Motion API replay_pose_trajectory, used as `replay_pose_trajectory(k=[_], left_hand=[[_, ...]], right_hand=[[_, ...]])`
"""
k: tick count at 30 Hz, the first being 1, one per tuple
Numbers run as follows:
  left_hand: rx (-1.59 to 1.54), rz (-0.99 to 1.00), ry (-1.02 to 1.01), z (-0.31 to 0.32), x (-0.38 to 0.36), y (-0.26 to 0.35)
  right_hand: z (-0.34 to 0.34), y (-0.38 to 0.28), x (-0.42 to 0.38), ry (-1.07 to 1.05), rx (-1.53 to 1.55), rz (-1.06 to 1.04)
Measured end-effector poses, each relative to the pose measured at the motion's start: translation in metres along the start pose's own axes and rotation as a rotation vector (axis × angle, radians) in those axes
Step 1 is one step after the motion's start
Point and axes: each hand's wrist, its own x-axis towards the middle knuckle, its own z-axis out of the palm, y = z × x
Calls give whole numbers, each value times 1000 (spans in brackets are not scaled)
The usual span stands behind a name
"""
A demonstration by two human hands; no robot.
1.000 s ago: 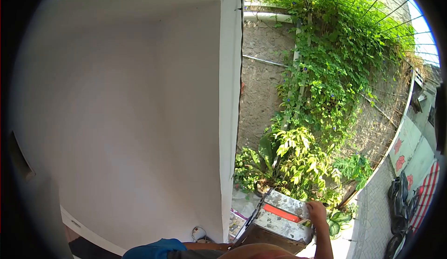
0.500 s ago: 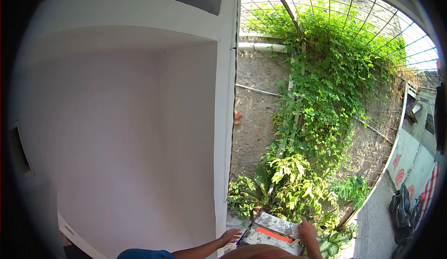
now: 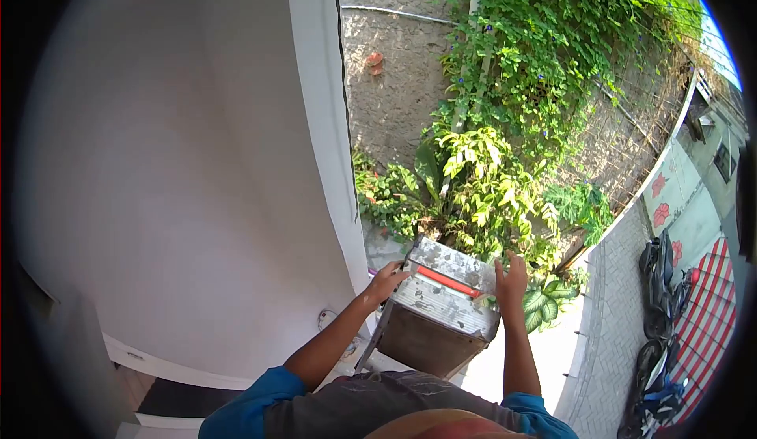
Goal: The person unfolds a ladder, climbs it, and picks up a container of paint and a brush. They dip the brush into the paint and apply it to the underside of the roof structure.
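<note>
Since half a second ago, the left hand (image 3: 386,283) has come up to the near-left edge of the worn metal box (image 3: 438,303), where it had been held out beside it, and the head view has tipped down, so I now get more of the box and both forearms. From my end I see the left arm reaching forward and inward, back of the hand up, fingertips at the box's left rim. Opposite, the right hand (image 3: 512,283) is raised at the right rim, its forearm nearly straight up in my view and its fingers pointing away from the body. Both sets of fingers look partly bent; I cannot tell whether either is gripping the box or only resting against it. The box sits between the two hands, its patchy pale top facing up to my camera and its brown side toward the torso, below the fingers. An orange-red strip (image 3: 448,281) is set in the top, its long axis running from near the left fingertips across toward the right fingers, that end lower in my picture. Leafy plants (image 3: 485,172) stand just beyond the fingertips.
</note>
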Motion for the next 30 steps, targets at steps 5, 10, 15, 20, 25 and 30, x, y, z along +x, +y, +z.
replay_pose_trajectory(k=[5,10,15,20,25,30], left_hand=[[509,23,131,18,-5,24],[699,-11,229,32,-8,42],[648,62,276,31,-9,46],[555,54,270,32,-9,41],[552,50,255,29,-10,41],[560,22,252,29,-9,43]], right_hand=[[8,16,3,-115,224,353],[15,31,3,-100,279,400],[21,35,3,-135,375,393],[21,40,4,-176,369,376],[26,47,3,-178,352,346],[10,29,1,-202,353,418]])
